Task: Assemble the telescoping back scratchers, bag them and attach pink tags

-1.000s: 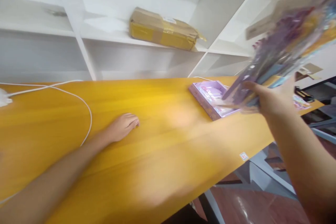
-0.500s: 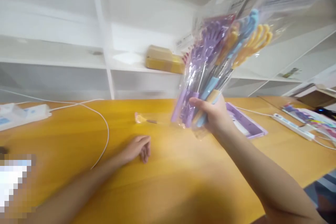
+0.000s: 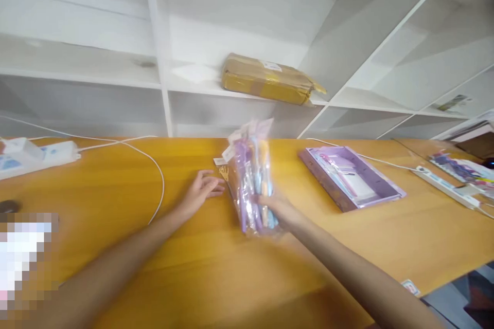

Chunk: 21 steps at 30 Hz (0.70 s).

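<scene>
My right hand [image 3: 278,206] grips a bundle of back scratchers [image 3: 254,185] in clear plastic sleeves, purple, blue and orange-yellow. The bundle is blurred and stands tilted low over the middle of the table. My left hand [image 3: 201,191] is to its left, fingers stretched out and holding nothing. Just past those fingertips a single yellow back scratcher [image 3: 224,172] lies on the wooden table [image 3: 185,267], its handle partly hidden behind the bundle.
A purple tray [image 3: 343,208] with a few packaged items stands to the right. White power strips [image 3: 443,187] and cables lie at both sides. Behind, a brown taped parcel [image 3: 270,79] rests on the white shelf [image 3: 164,61]. A pixelated bright patch covers the lower left.
My right hand has brought the bundle down and left from high up, towards the table. My left hand has moved slightly forward and its fingers have straightened. The parcel and tray are more exposed.
</scene>
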Motion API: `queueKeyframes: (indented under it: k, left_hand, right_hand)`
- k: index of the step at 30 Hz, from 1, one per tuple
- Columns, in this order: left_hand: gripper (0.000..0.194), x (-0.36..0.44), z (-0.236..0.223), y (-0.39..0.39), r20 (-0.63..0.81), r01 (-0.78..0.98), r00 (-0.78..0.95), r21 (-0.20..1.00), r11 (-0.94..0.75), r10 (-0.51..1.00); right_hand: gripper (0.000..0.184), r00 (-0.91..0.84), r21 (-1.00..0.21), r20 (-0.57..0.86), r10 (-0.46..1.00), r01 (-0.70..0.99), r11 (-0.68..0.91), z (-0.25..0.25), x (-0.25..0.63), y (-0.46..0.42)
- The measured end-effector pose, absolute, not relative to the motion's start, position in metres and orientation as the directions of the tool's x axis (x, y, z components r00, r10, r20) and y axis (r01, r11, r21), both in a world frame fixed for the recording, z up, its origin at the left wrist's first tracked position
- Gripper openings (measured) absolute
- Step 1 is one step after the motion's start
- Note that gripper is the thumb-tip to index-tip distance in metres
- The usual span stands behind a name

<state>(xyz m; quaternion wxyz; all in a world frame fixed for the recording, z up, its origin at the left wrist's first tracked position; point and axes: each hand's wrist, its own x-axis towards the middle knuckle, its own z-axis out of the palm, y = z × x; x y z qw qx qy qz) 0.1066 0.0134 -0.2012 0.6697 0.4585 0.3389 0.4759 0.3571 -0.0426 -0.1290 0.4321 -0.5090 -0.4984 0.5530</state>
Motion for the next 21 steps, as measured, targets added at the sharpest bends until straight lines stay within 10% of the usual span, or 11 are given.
queueKeyframes:
  k: [7,14,21]
  left_hand:
    - [0.041,0.108,-0.201,0.0,0.12,0.018,0.053,0.992,-0.121,0.991]
    - [0.038,0.088,-0.195,0.009,0.302,0.423,-0.054,0.87,-0.252,0.952]
    - [0.03,0.09,-0.193,0.014,0.292,0.473,-0.032,0.847,-0.243,0.956]
  right_hand:
    - [0.107,-0.223,-0.907,-0.001,0.975,0.411,0.093,-0.146,0.321,-0.058]
    - [0.095,-0.367,-0.615,0.024,0.93,0.728,0.303,-0.129,0.343,-0.074]
    - [0.069,0.103,-0.369,0.273,0.956,0.929,0.005,-0.108,0.532,0.02]
